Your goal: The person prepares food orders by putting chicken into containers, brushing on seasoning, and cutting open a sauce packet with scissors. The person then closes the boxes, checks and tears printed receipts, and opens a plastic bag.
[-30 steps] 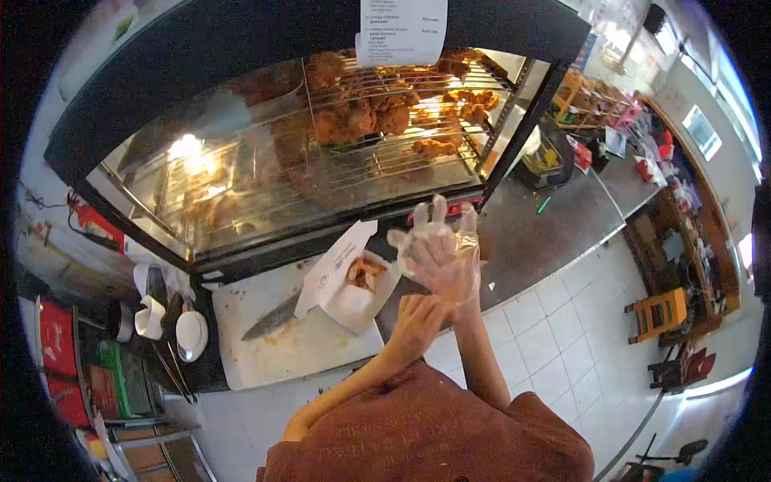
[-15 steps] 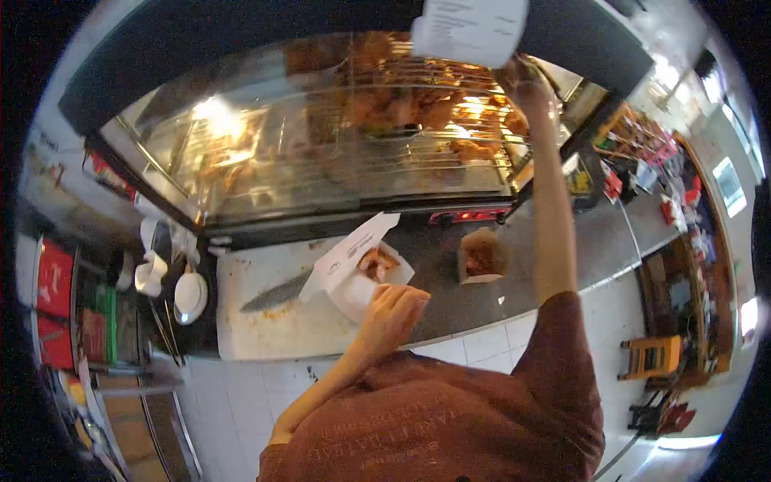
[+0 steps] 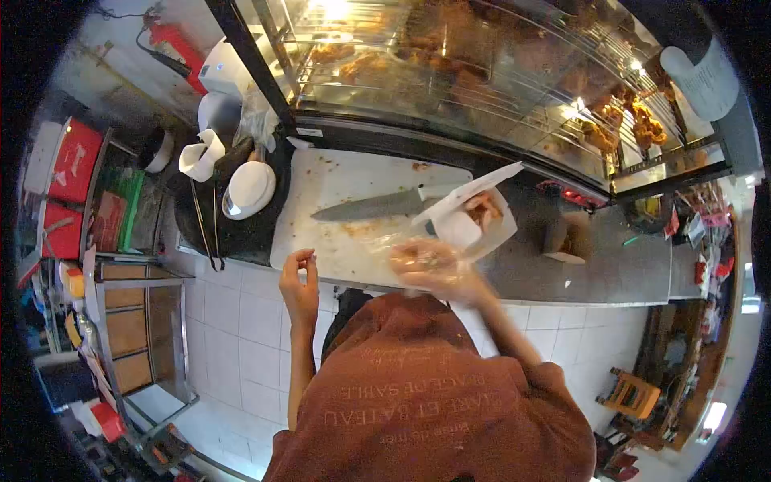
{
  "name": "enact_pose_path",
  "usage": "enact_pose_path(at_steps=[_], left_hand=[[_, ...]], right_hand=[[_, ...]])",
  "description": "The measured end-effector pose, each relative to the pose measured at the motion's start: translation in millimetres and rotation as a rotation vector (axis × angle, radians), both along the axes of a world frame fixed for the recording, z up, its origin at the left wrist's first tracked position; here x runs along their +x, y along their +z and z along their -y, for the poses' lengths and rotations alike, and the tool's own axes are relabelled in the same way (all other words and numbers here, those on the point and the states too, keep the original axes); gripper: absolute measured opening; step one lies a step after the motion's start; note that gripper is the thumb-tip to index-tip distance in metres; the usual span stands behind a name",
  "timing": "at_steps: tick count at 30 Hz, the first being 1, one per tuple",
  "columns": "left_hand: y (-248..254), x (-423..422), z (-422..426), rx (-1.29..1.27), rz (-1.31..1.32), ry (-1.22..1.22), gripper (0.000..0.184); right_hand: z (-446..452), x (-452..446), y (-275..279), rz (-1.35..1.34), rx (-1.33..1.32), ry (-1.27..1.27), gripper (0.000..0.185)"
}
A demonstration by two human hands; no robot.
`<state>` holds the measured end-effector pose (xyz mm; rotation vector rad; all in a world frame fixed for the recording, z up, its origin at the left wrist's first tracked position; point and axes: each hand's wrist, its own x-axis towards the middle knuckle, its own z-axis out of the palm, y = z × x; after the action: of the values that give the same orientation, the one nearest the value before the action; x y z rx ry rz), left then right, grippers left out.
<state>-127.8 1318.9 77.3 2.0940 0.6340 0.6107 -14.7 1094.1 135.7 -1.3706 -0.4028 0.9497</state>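
the open white box [image 3: 496, 234] sat at the right end of the cutting board [image 3: 309, 201], food [image 3: 485, 210] inside. the right hand [image 3: 430, 263] was just beside it, wrapped in clear plastic [image 3: 382, 243]; through the blur i could not tell whether its grip was spread or closed. the left hand [image 3: 299, 283] had thumb and forefinger apart, nothing between. the box looked light, thin-walled and easily crushed, best held low by opposite sides.

Glove [image 3: 424, 262] glossy thin plastic — box [image 3: 499, 233] smooth matt card — knife blade [image 3: 361, 207] metal.
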Motion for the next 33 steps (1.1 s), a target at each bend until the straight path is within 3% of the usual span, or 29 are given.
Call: enact_pose_path(at_steps=[1,2,3,5,7,9,11,12,14,16,19,22,27,33], left_hand=[[1.6,3.1,-12.6,0.020,0.009,-0.051,0.009],[3.1,2.1,-25.4,0.037,0.008,-0.099,0.008],[1.7,1.3,-38.1,0.056,0.007,-0.143,0.008],[-1.1,-0.7,-62.1,0.102,-0.038,-0.163,0.008],[3.0,-1.2,-80.4,0.147,-0.085,-0.188,0.009],[-2.7,-5.8,-91.1,0.127,-0.018,-0.183,0.010],[-9.4,-7.5,-101.1,0.080,-0.014,-0.206,0.010],[-11.7,-7.1,-104.0,0.068,-0.020,-0.219,0.011],[-14.6,-8.0,-107.2,0.047,-0.032,-0.233,0.011],[-13.6,-8.6,-108.2,0.053,-0.046,-0.233,0.012],[-11.2,-8.3,-111.0,0.022,-0.056,-0.252,0.012],[-13.3,-5.5,-111.1,0.050,-0.059,-0.288,0.011],[-8.3,1.0,-105.6,0.073,-0.073,-0.343,0.010],[-29.8,33.3,-84.5,-0.157,0.031,-0.563,0.012]], right_hand=[[-40.0,-20.7,-53.4,-0.024,0.130,-0.157,0.051],[-75.3,-25.3,-132.1,0.258,-0.028,-0.321,0.049],[-90.8,-27.4,-155.9,0.470,-0.131,-0.383,0.049],[-116.4,-30.9,-161.8,0.798,-0.330,-0.446,0.047],[-121.6,-19.7,-168.0,1.008,-0.646,-0.307,0.046],[-74.4,-14.3,-220.1,1.332,-1.015,-0.188,0.054],[-36.6,-8.7,-216.2,1.557,-0.997,-0.432,0.058],[-33.6,1.1,-193.5,1.509,-0.857,-0.653,0.054],[-28.5,11.8,-181.9,1.360,-1.000,-0.762,0.052],[-19.5,22.3,-154.7,1.184,-1.311,-0.317,0.052],[22.0,62.5,-225.5,1.562,-1.273,-0.221,0.042],[7.5,99.2,-216.0,1.717,-1.207,-0.119,0.037],[-21.0,127.8,-169.9,1.464,-1.188,0.256,0.031],[-49.5,107.0,-108.1,0.845,-1.110,0.296,0.033]])
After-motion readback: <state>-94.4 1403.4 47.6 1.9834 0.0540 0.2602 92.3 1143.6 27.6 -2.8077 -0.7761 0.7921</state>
